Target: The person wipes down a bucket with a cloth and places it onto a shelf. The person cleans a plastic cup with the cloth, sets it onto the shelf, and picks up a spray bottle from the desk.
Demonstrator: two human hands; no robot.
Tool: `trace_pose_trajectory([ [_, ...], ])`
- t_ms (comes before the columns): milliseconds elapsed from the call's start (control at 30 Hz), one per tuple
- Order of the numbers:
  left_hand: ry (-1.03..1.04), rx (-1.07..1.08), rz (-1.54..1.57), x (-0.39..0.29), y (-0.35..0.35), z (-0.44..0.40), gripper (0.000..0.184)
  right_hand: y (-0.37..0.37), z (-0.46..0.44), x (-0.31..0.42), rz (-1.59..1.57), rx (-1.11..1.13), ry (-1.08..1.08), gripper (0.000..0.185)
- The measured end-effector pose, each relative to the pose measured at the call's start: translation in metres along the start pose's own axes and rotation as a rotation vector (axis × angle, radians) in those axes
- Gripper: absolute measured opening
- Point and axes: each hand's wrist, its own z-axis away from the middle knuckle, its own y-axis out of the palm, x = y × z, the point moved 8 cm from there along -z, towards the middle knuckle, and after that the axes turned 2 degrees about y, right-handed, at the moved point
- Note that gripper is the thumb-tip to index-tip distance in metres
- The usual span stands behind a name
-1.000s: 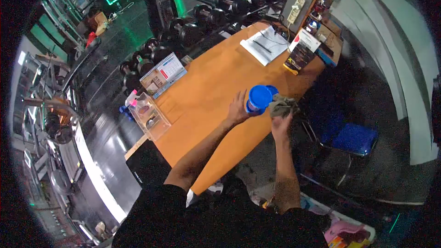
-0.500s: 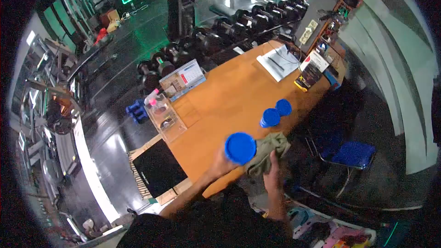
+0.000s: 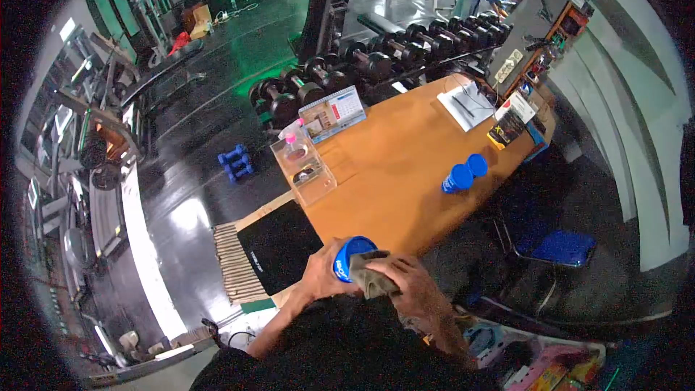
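the left hand (image 3: 321, 273) is wrapped about a blue tub (image 3: 351, 252), its fingers and palm clamped on the left flank of the wall. the tub lies at the inner side of this grip, between the two hands, with its blue lid uppermost and white lettering exposed on the wall beside the fingers. it is held close to the person's body, at the near edge of an orange table (image 3: 391, 156); whether its base touches the table cannot be told. the right hand (image 3: 416, 286) is closed over a grey-green cloth (image 3: 373, 282), the fingers bent across its upper side. the cloth lies against the right side of the tub and covers part of its lid and wall, so that it separates the right hand from the tub.

two further tubs stand upright farther along the table, well apart from both hands: the nearer tub (image 3: 457, 179), with lettering on its wall, and the farther tub (image 3: 476, 164), just beside it. a clear tray (image 3: 318, 190) lies at the table's left edge, near a desk calendar (image 3: 334, 112). a black mat (image 3: 284, 245) lies left of the left hand.
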Motion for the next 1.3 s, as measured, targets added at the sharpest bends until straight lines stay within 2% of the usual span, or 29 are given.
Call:
trace_pose_trajectory([
  [67,0.038,0.049,-0.054,-0.006,-0.005,0.010,0.087,0.010,0.006,-0.007,0.087,-0.026,0.098,0.058],
  [100,0.038,0.088,-0.047,-0.004,-0.002,0.014,0.089,0.006,0.004,-0.002,0.040,-0.115,0.115,0.052],
  [200,0.043,0.081,-0.042,-0.001,-0.004,0.026,0.085,0.013,-0.006,0.018,-0.018,-0.231,0.054,0.048],
  [300,0.037,0.059,-0.021,-0.005,-0.018,0.031,0.084,0.022,-0.005,0.043,-0.104,-0.214,-0.003,0.047],
  [433,0.036,0.085,0.022,-0.002,-0.025,0.042,0.085,0.029,0.009,0.054,-0.106,0.005,-0.095,0.046],
  [567,0.037,0.100,0.056,0.005,-0.009,0.059,0.084,0.025,0.022,0.013,-0.171,0.018,0.365,0.049],
  [667,0.027,0.122,0.022,0.002,0.005,0.065,0.085,0.008,0.010,0.035,-0.103,-0.261,0.162,0.049],
  [733,0.084,0.053,0.036,0.003,0.005,0.065,0.085,0.023,0.008,0.056,-0.042,-0.204,0.070,0.048],
  [767,0.024,0.093,0.184,0.006,0.005,0.065,0.083,0.030,0.009,0.067,-0.010,-0.176,0.023,0.048],
  [867,0.136,0.092,0.095,0.000,0.005,0.069,0.081,0.035,0.013,0.075,-0.051,-0.120,-0.095,0.049],
  [933,0.076,0.093,0.109,-0.002,0.002,0.075,0.082,0.039,0.017,0.075,-0.053,-0.115,-0.127,0.048],
  [1033,0.001,0.121,0.121,-0.004,0.000,0.080,0.083,0.039,0.016,0.069,0.061,-0.116,-0.052,0.047],
  [1133,-0.039,0.125,0.086,0.001,-0.003,0.087,0.085,0.037,0.015,0.055,0.173,-0.234,0.031,0.046],
  [1267,-0.055,0.021,0.007,-0.008,-0.018,0.085,0.088,0.041,0.029,0.042,0.219,-0.131,0.237,0.044],
  [1300,-0.055,-0.004,0.005,-0.008,-0.019,0.086,0.088,0.043,0.034,0.039,0.157,-0.107,0.229,0.044],
])
